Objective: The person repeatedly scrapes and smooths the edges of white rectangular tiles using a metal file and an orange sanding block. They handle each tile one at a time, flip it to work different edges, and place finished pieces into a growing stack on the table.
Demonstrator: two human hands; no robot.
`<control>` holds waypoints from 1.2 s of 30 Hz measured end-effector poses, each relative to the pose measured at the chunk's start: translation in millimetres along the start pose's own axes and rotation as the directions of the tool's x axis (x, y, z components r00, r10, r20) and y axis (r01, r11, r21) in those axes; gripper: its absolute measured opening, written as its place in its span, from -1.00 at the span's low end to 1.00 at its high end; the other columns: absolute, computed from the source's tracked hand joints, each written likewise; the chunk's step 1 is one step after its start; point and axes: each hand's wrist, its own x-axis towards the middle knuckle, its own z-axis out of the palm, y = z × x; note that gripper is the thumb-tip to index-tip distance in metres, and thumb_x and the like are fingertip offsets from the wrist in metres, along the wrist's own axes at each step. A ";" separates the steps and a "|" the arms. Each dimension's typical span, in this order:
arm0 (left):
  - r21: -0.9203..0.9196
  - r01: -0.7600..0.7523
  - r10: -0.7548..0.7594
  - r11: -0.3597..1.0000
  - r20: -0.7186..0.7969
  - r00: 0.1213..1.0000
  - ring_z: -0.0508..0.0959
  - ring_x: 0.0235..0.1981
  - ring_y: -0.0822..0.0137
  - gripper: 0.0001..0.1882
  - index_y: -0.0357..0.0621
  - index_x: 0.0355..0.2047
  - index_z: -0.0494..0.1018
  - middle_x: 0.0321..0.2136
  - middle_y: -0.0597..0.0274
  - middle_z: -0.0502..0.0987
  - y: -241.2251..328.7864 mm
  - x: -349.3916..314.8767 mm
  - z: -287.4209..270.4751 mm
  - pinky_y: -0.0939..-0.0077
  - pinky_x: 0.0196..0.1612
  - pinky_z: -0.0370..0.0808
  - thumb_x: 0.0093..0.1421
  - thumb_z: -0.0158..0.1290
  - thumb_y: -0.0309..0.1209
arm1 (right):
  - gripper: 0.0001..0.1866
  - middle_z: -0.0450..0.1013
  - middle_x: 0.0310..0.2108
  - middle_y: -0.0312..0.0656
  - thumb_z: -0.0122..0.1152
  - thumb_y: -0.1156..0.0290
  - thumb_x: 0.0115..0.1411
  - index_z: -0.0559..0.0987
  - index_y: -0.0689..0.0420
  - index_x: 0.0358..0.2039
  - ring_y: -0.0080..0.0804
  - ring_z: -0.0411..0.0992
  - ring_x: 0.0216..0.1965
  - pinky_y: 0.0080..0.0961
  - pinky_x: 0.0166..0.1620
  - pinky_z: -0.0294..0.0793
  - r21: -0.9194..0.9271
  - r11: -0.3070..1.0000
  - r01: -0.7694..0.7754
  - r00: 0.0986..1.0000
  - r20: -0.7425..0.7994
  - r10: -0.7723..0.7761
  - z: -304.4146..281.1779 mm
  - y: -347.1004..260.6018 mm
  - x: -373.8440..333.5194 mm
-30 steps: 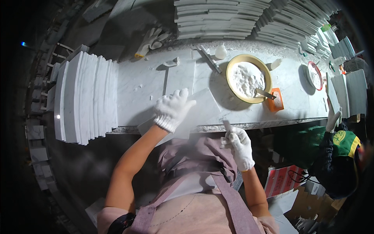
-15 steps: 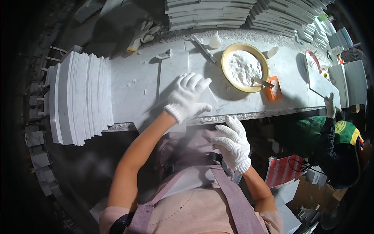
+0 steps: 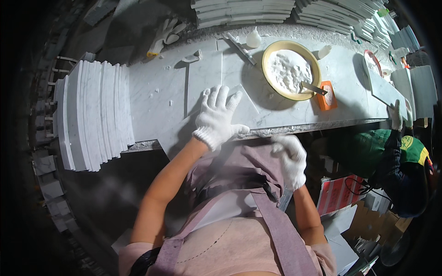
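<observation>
My left hand (image 3: 217, 116), in a white knit glove, lies spread and flat on a white marble tile (image 3: 177, 134). That tile sits askew, with a corner past the table's front edge. Beyond it is another marble tile (image 3: 202, 73). My right hand (image 3: 293, 161), gloved too, is held off the table in front of my apron (image 3: 235, 172). Its fingers are curled in, and nothing shows in them. A yellow-rimmed bowl (image 3: 266, 80) of white paste stands past my hands, with a scraper (image 3: 314, 88) leaning in it. Beside the bowl lies an orange block (image 3: 328, 99).
Tiles stand in a row (image 3: 94, 115) at the left, and tile stacks (image 3: 244, 11) rise at the back. A spare glove (image 3: 161, 39), a long tool (image 3: 241, 49) and a white bottle (image 3: 253, 37) lie beyond. At right, a co-worker's gloved hand (image 3: 395, 114) touches a tile (image 3: 382, 89).
My right hand has shifted slightly right, and its fingers have curled in. My left hand has slid a little left on the tile. The co-worker's hand has moved up slightly.
</observation>
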 end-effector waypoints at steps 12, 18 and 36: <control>-0.081 -0.141 0.136 0.987 -0.064 0.989 0.09 0.46 -0.13 0.17 0.03 0.40 0.25 0.36 -0.06 0.20 6.2 -24.8 4.2 -0.17 0.51 0.03 -0.19 0.46 0.16 | -0.63 0.62 -0.10 -0.28 0.33 0.39 0.37 0.63 0.18 0.16 -0.62 0.53 -0.19 -0.62 -0.18 0.58 -0.203 0.971 -0.127 0.988 0.056 0.141 -32.3 47.0 74.5; -0.071 0.004 -0.006 0.997 -0.026 1.000 -0.04 0.54 -0.12 0.27 -0.02 0.46 0.19 0.47 -0.01 0.10 -4.0 -50.9 11.2 -0.16 0.58 -0.20 -0.20 0.46 0.24 | -0.68 0.65 -0.09 -0.27 0.24 0.55 0.35 0.67 0.18 0.10 -0.60 0.55 -0.10 -0.59 0.02 0.56 -0.200 0.978 -0.053 0.980 0.180 0.090 -17.4 42.5 104.6; -0.069 -0.072 0.056 0.995 -0.211 0.976 0.08 0.50 -0.03 0.21 0.02 0.42 0.26 0.41 0.08 0.22 -9.5 -52.4 20.5 -0.14 0.56 -0.07 -0.21 0.45 0.22 | -0.68 0.64 -0.05 -0.05 0.18 0.39 0.34 0.68 0.10 0.06 -0.13 0.61 -0.07 -0.32 0.05 0.56 -0.382 0.923 0.046 0.932 0.348 0.098 2.5 43.9 125.3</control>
